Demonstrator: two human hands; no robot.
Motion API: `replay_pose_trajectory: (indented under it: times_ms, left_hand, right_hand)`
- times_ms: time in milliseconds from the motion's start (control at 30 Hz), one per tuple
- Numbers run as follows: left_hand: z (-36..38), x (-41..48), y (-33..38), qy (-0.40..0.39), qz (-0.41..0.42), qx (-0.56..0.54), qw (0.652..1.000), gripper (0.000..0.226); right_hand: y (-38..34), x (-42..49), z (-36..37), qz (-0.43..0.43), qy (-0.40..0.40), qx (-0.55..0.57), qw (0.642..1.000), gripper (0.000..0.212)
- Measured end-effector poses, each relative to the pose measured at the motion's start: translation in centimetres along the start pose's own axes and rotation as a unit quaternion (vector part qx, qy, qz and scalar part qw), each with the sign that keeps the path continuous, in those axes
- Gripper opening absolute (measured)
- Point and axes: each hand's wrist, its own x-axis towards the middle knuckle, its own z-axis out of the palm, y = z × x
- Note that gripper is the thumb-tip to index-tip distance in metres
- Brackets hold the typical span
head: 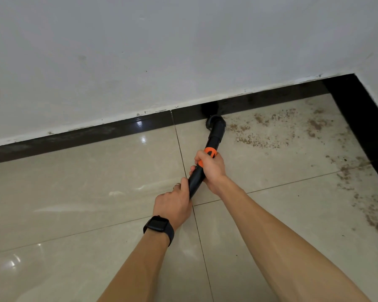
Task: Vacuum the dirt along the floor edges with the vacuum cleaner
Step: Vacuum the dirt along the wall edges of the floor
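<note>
Over at 9 o'clock you've got the glossy black skirting (85, 136) at the foot of the white wall (140, 51). It climbs toward 1 o'clock and there's chipped paint along its top edge. Below it the beige floor tiles (74, 192) are shiny with light glare and look pretty clean on this side.

Your left hand (172, 202) is near the middle of the view, fingers curled round the lower stretch of the black vacuum wand (195, 182). There's a black smartwatch (158, 225) on that wrist and a thin ring (176, 185) on one finger.

Your right hand (211, 168) sits close by, at about 1 o'clock from the left one. It's wrapped tight round the wand right at the orange collar (208, 153), so both hands have a proper grip on it.

From there the wand carries on toward 12 o'clock and ends in a round brush nozzle (215, 123). The nozzle is down on the tile, right up against the skirting.

At its 3 o'clock there's a scatter of brown dirt (260, 131) spreading toward the corner. A second dirt trail (371, 205) runs down the right side at 3 to 4 o'clock, beside the side skirting (362, 118) that comes off that corner.
</note>
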Motion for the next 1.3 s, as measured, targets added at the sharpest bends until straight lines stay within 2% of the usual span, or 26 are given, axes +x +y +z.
replay_pose_trajectory:
  times_ms: [133, 333, 500, 633, 733, 867, 1067, 1200, 1300]
  left_hand:
    - [-0.4, 0.1, -0.8, -0.006, -0.011, -0.005, 1.000, 0.031]
    - [-0.3, -2.4, -3.1, -0.024, -0.041, -0.038, 0.998, 0.032]
    - [0.0, -5.8, -5.3, -0.043, -0.052, -0.049, 0.996, 0.033]
    - [-0.3, -6.9, -5.4, -0.069, -0.007, -0.024, 0.997, 0.035]
    - [-0.2, -6.9, -4.0, -0.090, 0.058, 0.010, 0.994, 0.037]
    - [0.0, -6.2, -0.4, -0.109, 0.145, 0.038, 0.983, 0.044]
    - [0.1, -4.4, 6.2, -0.124, 0.228, 0.029, 0.965, 0.046]
    - [0.7, -3.7, 8.3, -0.119, 0.240, 0.002, 0.963, 0.045]
    - [0.5, -3.3, 7.3, -0.106, 0.229, 0.004, 0.968, 0.045]
  right_hand:
    - [0.1, 0.4, 1.0, 0.007, -0.002, -0.003, 1.000, 0.033]
    - [1.7, -1.0, 3.4, 0.045, -0.046, -0.033, 0.997, 0.026]
    - [4.1, -3.1, 5.2, 0.063, -0.069, -0.048, 0.994, 0.034]
    - [5.6, -5.1, 3.7, 0.044, -0.019, -0.052, 0.997, 0.031]
    - [6.4, -6.5, 0.6, 0.023, 0.042, -0.009, 0.999, 0.026]
    - [6.1, -8.0, -4.1, -0.007, 0.134, 0.034, 0.990, 0.025]
    - [4.1, -9.2, -10.6, -0.031, 0.249, 0.061, 0.966, 0.025]
    - [3.0, -9.1, -13.0, -0.040, 0.256, 0.076, 0.963, 0.029]
    - [2.6, -8.9, -11.8, -0.029, 0.243, 0.073, 0.967, 0.031]
